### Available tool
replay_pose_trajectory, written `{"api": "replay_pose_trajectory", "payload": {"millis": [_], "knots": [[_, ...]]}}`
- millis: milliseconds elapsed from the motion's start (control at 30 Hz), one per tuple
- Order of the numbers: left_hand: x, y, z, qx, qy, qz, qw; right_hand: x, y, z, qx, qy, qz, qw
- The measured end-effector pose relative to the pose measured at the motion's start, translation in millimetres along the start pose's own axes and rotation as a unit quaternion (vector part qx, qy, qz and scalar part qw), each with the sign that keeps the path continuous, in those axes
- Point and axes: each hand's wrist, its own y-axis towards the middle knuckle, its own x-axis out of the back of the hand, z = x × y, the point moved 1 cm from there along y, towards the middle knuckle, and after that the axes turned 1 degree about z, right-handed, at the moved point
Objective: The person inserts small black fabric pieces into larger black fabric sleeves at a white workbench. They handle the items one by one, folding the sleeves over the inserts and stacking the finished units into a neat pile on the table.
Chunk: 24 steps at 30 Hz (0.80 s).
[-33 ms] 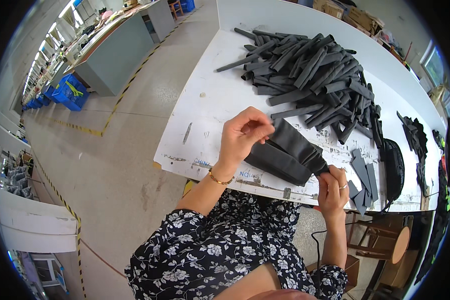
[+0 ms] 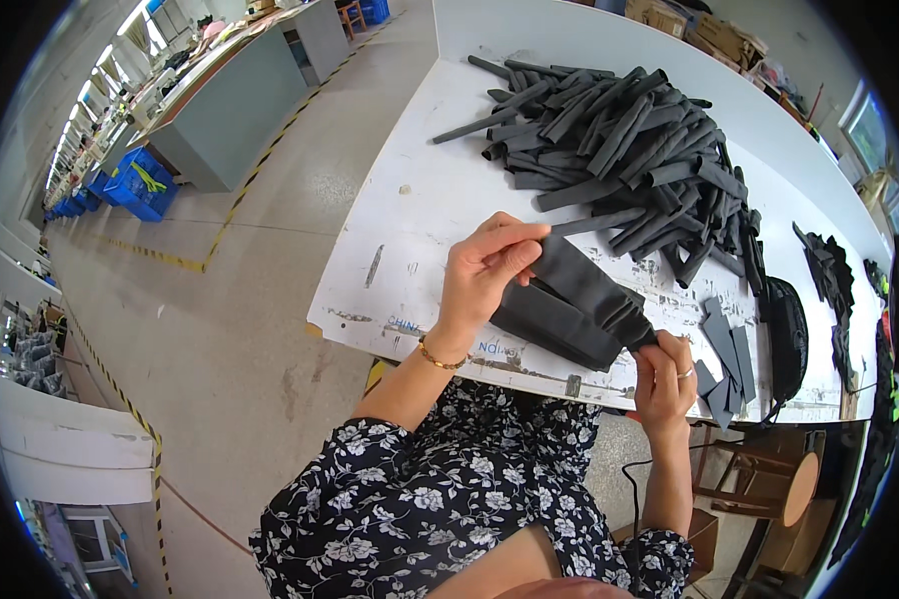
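Folding a dark fabric strip (image 2: 574, 299) above the bench (image 2: 410, 210) edge, left hand (image 2: 484, 270) fingers pinching its top, right hand (image 2: 664, 374) fingers clenched on its end; next probably needing a flat, even crease.

The head camera is looking steeply down from above the person's chest, facing forward over the near edge of the white worktable (image 2: 410, 200). It is sitting close to the hands, which are filling the middle of the frame. The fisheye lens is bending the table's edges, and is taking in the floor on the left.
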Motion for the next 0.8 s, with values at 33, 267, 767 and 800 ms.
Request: {"api": "replay_pose_trajectory", "payload": {"millis": [33,267,767,800], "knots": [[-1.1,-1.7,4.9,-0.01,0.0,-0.019,1.0,0.0,-1.1,0.6,-0.003,-0.005,-0.001,1.0],[4.6,-1.1,11.1,0.039,-0.24,0.024,0.97,-1.2,-4.1,-1.9,-0.008,0.01,-0.009,1.0],[-97.9,-24.7,27.6,0.114,-0.391,-0.014,0.913,-15.6,6.1,0.0,-0.048,0.068,0.02,0.996],[-96.3,-23.3,27.3,0.116,-0.395,-0.017,0.911,-16.4,6.7,0.0,-0.05,0.071,0.02,0.996]]}}
